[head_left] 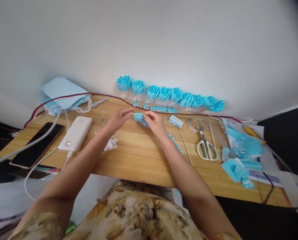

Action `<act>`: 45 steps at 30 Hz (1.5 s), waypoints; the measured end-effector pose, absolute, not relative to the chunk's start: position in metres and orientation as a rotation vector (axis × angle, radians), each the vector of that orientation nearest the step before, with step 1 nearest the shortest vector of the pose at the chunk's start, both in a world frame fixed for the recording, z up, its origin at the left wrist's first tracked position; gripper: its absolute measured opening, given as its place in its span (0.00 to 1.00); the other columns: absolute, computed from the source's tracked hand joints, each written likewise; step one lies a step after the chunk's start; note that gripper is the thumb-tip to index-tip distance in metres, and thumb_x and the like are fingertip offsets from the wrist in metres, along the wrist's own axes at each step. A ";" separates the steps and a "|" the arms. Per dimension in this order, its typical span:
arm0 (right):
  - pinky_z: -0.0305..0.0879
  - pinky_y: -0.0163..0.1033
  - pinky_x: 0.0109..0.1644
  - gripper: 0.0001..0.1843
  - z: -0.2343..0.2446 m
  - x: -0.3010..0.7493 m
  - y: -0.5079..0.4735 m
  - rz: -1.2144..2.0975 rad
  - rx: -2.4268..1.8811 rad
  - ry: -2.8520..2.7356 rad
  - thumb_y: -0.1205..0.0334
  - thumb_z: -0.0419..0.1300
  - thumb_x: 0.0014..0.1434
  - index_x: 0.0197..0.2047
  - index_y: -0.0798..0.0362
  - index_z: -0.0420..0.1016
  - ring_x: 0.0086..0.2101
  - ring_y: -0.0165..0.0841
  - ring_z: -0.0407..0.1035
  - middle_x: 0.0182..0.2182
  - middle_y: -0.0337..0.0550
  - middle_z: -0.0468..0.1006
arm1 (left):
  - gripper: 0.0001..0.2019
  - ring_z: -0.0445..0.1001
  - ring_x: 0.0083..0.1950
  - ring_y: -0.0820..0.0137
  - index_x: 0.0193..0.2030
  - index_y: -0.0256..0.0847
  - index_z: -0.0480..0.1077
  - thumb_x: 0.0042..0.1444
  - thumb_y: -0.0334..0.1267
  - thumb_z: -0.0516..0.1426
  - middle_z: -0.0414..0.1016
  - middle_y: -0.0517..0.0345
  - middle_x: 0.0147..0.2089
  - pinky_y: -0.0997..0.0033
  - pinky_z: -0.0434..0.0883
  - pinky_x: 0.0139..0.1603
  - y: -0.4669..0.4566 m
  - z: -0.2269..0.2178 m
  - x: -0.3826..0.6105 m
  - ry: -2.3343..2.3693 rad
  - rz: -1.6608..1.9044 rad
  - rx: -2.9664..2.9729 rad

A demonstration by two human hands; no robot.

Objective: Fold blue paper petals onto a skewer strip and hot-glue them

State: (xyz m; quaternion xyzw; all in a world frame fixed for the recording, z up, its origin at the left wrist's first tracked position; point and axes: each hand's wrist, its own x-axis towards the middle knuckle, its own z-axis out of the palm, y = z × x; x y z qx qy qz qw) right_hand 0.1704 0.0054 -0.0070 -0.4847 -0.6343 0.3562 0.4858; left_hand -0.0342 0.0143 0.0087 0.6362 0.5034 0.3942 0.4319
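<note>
Above the middle of the table, a small folded piece of light blue mask-like fabric [138,116] is held between my two hands. My left hand [120,119] pinches its left edge, thumb and forefinger close together. On the other side, my right hand [155,122] grips it with bent fingers, hiding part of it. A row of small blue rolled pieces [161,109] lies just behind. To the right of my right hand rests a stack of folded blue strips [175,121]. Finished-looking blue fabric roses [164,93] on sticks lean along the wall.
White-handled scissors [206,150], a roll of wire [194,124] and a thin wooden stick [186,147] lie right. Blue scraps [239,171] are further right. At left are a white power bank [76,134], a black phone [36,145], white paper scraps [111,144] and blue sheets [64,89].
</note>
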 end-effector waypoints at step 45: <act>0.66 0.41 0.43 0.15 -0.016 0.371 -0.077 -0.213 -2.514 -1.373 0.61 0.59 0.65 0.52 0.56 0.79 0.47 0.46 0.76 0.50 0.61 0.81 | 0.02 0.79 0.41 0.75 0.34 0.41 0.76 0.55 0.31 0.62 0.83 0.65 0.35 0.74 0.77 0.51 0.013 0.002 -0.032 1.021 1.307 0.681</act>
